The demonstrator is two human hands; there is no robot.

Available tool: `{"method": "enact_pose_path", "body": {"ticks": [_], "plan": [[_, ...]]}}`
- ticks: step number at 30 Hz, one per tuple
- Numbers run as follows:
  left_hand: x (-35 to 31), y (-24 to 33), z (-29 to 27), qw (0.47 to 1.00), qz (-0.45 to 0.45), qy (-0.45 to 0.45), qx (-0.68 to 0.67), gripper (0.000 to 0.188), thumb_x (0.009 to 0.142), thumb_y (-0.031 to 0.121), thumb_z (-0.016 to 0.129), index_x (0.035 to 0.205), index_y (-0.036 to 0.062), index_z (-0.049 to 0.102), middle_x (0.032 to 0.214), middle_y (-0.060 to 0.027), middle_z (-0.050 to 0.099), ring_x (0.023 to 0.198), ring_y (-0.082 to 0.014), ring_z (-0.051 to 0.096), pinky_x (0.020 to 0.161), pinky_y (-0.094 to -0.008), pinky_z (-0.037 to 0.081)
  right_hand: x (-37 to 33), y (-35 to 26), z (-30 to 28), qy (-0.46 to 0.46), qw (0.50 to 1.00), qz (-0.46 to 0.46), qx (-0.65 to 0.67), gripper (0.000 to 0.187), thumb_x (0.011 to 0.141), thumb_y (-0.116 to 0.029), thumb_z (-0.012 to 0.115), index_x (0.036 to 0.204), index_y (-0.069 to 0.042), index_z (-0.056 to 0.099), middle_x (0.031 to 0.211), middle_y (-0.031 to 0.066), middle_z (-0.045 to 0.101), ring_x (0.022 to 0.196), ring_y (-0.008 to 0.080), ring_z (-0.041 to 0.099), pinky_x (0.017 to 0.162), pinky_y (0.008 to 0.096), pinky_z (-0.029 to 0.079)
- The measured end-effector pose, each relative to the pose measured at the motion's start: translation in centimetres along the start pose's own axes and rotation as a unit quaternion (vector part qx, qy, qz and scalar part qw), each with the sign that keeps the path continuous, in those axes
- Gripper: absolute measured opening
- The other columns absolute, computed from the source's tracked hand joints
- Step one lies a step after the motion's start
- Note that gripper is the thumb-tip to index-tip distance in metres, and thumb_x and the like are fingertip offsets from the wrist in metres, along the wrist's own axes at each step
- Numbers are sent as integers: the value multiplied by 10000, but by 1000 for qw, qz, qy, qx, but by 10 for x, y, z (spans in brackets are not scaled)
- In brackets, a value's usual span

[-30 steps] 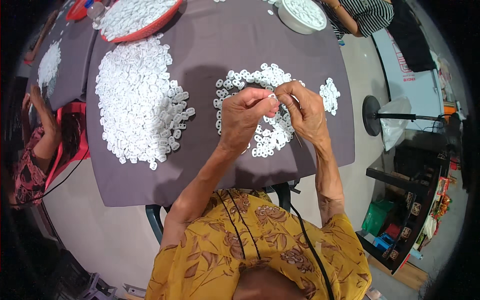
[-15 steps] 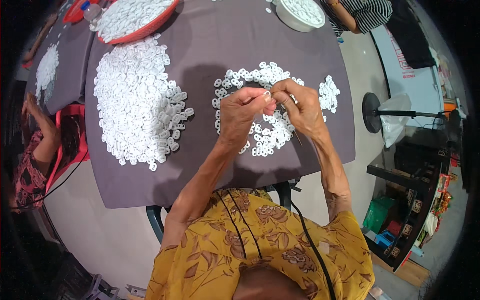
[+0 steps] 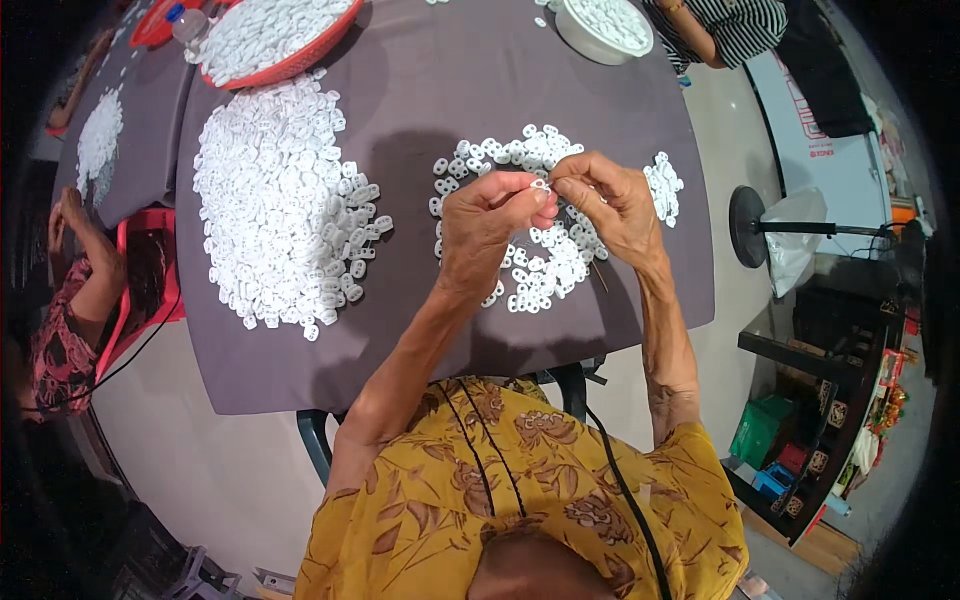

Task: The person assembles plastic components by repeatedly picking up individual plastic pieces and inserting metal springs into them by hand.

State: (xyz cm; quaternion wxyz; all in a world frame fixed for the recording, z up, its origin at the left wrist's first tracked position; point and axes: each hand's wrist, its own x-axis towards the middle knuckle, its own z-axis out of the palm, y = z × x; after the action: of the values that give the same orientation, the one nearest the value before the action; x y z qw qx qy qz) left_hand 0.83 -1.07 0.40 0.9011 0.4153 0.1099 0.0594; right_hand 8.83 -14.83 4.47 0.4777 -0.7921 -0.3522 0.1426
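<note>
Above the table my left hand pinches a small white two-holed plastic piece between thumb and fingers. Close against it on the right, my right hand has thumb and forefinger pressed together at the piece's edge; anything in that pinch is too small to make out. A thin brown stick shows below my right hand, and I cannot tell whether it is held. Loose white pieces of the same kind lie scattered beneath and around both hands, partly hidden by them.
A large heap of white pieces covers the table's left part; a smaller pile lies at right. A red basket and a white bowl, both filled, stand at the far side. Other people sit at left and far right.
My right hand has drawn slightly right, and the white piece in my left fingertips shows more. The whole view has shifted a little.
</note>
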Motion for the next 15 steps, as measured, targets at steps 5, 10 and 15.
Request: {"method": "enact_pose_path", "body": {"ticks": [5,10,15], "plan": [[-1,-1,0,1000,0,-7,7,124,793,54,594,872,-40,615,764,-86,623,663,-124,589,635,-238,496,2,-8,2,8,1000,-4,-16,62,815,-41,560,837,16,563,712,36,586,652,87,529,574,221,415],[-1,-5,-1,1000,17,5,4,120,792,49,590,869,-39,617,749,-81,621,653,-122,587,628,-236,493,2,-8,9,27,1000,-9,-12,45,802,-31,553,808,13,556,691,27,572,631,85,512,559,219,404],[0,-6,-1,1000,13,22,3,126,790,49,589,876,-39,617,732,-78,618,653,-126,591,620,-234,492,4,0,12,20,999,26,-3,73,818,-57,551,823,15,561,717,20,569,669,81,511,605,218,406]]}}
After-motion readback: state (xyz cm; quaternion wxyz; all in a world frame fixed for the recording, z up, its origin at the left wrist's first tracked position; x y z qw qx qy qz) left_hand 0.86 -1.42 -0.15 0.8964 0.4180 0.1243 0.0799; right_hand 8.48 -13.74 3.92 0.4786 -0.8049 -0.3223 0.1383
